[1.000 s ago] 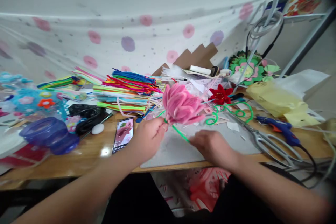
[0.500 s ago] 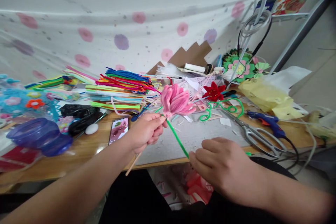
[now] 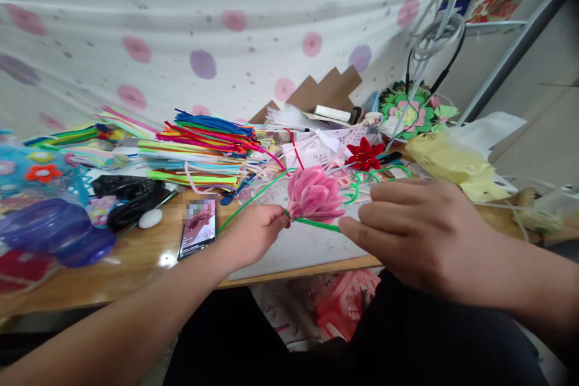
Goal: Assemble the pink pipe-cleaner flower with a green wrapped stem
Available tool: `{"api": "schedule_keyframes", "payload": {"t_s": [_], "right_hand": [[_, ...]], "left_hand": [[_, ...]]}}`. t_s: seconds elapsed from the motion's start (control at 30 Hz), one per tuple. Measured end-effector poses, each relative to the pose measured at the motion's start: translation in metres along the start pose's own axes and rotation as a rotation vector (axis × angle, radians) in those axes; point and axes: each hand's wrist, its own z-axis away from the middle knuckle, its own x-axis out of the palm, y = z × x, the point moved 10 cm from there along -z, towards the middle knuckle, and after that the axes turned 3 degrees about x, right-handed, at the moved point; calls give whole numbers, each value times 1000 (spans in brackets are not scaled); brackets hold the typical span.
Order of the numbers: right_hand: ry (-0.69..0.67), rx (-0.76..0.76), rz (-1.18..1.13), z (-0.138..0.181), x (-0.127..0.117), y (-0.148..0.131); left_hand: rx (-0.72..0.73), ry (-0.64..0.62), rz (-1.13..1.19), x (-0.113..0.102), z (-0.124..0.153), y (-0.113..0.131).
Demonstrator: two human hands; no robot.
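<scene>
A pink pipe-cleaner flower point(image 3: 315, 194) tilts to the right above the grey work mat. My left hand point(image 3: 256, 234) is closed in a pinch at its base, and the wooden stick under the bloom is hidden now. From the base a green pipe cleaner point(image 3: 314, 224) runs rightward, nearly level, to my right hand point(image 3: 414, 235). That hand is closed on its end, knuckles up. Another thin green length point(image 3: 253, 196) rises behind my left hand and slants past the flower's left side. A red pipe-cleaner flower point(image 3: 364, 155) lies farther back.
Bundles of coloured pipe cleaners point(image 3: 194, 145) lie at the back left. A phone point(image 3: 199, 226) rests left of my left hand, near a white egg-shaped item point(image 3: 151, 218) and a purple translucent container point(image 3: 54, 232). Yellow plastic wrapping point(image 3: 446, 154) lies at the right.
The flower has turned and tipped to the right. My right hand has moved up and rightward, bringing the green pipe cleaner from a downward slant to nearly level. The wooden stick has gone from sight.
</scene>
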Motion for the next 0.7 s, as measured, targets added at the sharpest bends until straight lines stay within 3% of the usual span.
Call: {"api": "schedule_keyframes", "payload": {"t_s": [0.17,0.37,0.57,0.7], "right_hand": [[-19,-46,16,-27,-4,5],[-113,32,-41,-50,15,42],[-163,75,-366,-64,47,63],[-241,205,-704,-61,79,79]], "left_hand": [[146,-49,-338,12,7,18],[180,-192,-613,26,23,35],[428,-246,-704,35,45,69],[660,-150,-617,26,63,98]]}}
